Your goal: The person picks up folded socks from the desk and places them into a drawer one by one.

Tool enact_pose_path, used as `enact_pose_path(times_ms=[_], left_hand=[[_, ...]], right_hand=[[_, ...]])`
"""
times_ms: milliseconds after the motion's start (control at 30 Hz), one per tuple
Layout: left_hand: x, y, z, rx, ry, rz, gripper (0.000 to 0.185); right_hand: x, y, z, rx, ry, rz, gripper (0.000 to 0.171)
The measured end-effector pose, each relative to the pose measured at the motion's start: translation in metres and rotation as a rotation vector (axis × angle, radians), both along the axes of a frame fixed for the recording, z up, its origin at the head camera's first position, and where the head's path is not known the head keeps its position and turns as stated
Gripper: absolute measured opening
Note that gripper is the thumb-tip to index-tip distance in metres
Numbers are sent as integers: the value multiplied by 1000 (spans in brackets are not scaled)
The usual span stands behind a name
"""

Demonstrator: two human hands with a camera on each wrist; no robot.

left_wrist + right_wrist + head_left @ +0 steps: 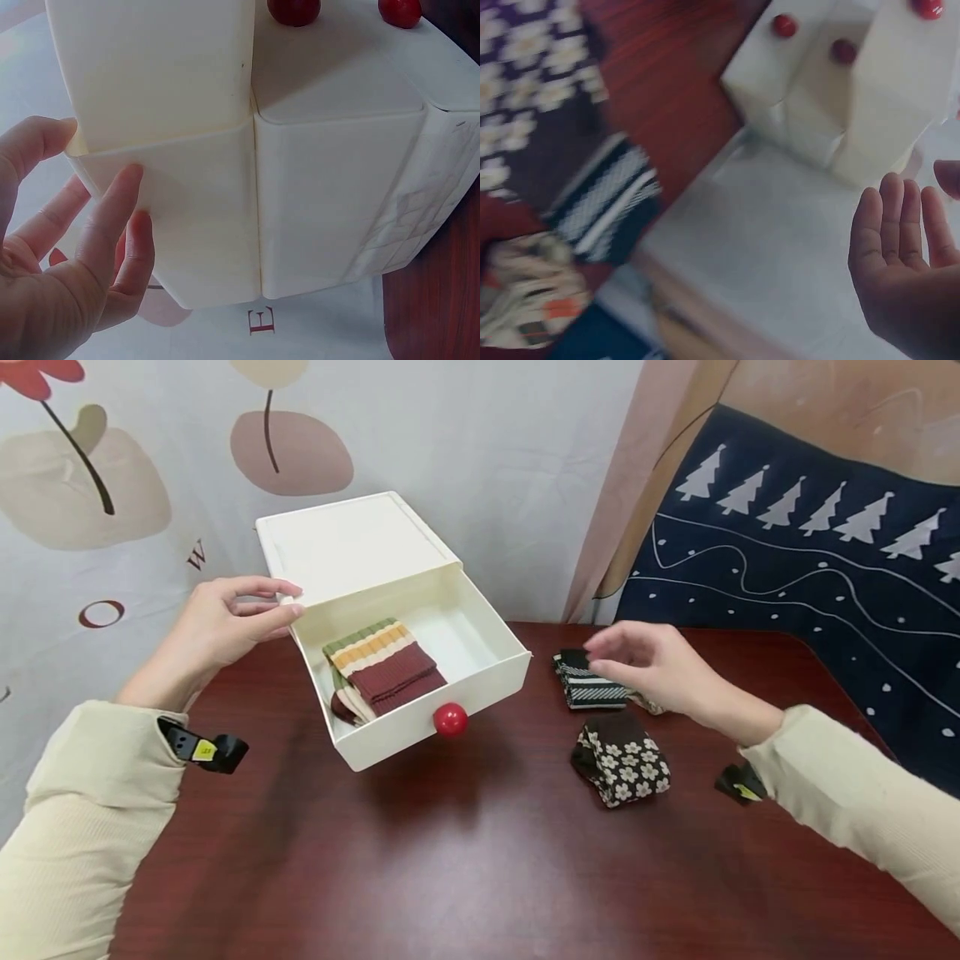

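A white drawer cabinet (352,543) stands at the back left, its top drawer (487,672) pulled out with a red round knob (451,719). Folded socks striped green, yellow, cream and maroon (393,668) lie inside, on the left. My left hand (232,618) grips the cabinet's front left corner, index finger on top and thumb against the side. To the right, my right hand (660,664) hovers with loosely curved fingers and holds nothing. Beside and below it are black-and-white striped socks (592,689). Nearer lie dark flowered socks (630,768).
Beige patterned socks (532,289), mostly hidden by my right hand in the head view, lie past the striped ones. More closed drawers (330,195) sit under the open one. A printed curtain (510,485) hangs behind the reddish-brown table (450,877); navy tree-print cloth (795,560) is at right.
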State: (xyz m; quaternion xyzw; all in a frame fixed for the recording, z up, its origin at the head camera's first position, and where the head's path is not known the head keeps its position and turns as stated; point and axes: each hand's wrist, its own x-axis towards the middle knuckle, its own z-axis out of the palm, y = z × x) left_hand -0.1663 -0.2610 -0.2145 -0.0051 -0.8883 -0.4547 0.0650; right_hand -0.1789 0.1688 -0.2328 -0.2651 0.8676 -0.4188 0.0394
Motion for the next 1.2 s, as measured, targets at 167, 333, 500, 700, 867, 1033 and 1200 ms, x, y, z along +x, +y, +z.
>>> enact_pose_path(times_ms=[167,333,500,700,867,1033,1200], left_hand=[[-1,1,-1,37,31,-17,28],[-1,2,-2,76,58,-36,17],[0,3,-2,76,51,-28,22],[1,5,0,76,32,-22,30],[1,4,-1,78,32,-17,25],[2,2,-1,81,34,-11,19],[2,3,-1,79,30,-13,23]], right_hand=[[-1,38,-27,-4,-26,-96,25],[-2,63,-55,-25,-88,-187,28],[-3,70,-82,-66,-137,-193,30],[-5,75,-103,-57,-193,-165,32],[-8,78,-114,-23,-226,-151,35],[-12,79,-121,-15,-270,-143,39],[-15,80,-126,18,-313,-140,43]])
